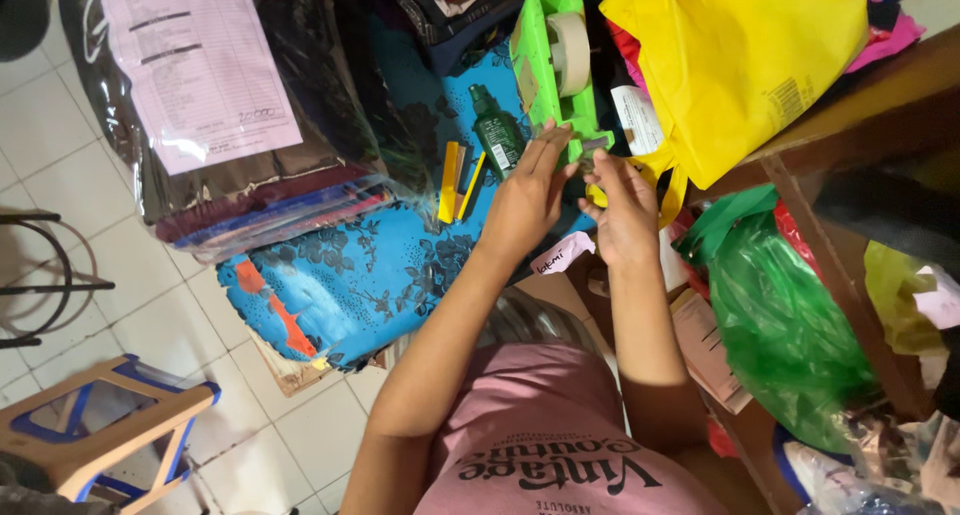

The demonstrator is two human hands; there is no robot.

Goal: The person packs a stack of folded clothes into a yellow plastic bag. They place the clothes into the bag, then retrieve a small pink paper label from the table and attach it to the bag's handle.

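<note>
White floor tiles [150, 305] show at the bottom left, with a small wooden and blue stool [100, 435] standing on them. Closer in is the person's pink shirt [550, 445], and both arms reach up and away from it.

Both hands meet at the near end of a green tape holder [550, 65]. The left hand [525, 200] has its fingers stretched out and pinched on the low tip of the holder. The right hand [625, 210] is curled close, just beside it, with its fingertips at the same tip. I cannot tell if a bit of tape is between the fingers. Neither hand is nearer than the other.

The tape holder is long. Its long side runs away from the hands, tilted a little to the left at the far end. A roll of pale tape [572, 50] sits in it, farther off than the hands.

Under it all lies a blue cloth with dark flowers [380, 265]. Just left of the left hand are a small green bottle [497, 140] and two yellow clips [458, 180]. A small white slip [562, 255] lies below the hands.

Farther left is a clear bag of folded cloth [280, 190] with a pink paper [200, 65] on top. To the right is a yellow bag [740, 65], and lower down a green bag [790, 325] beside a brown wooden table [850, 105].
</note>
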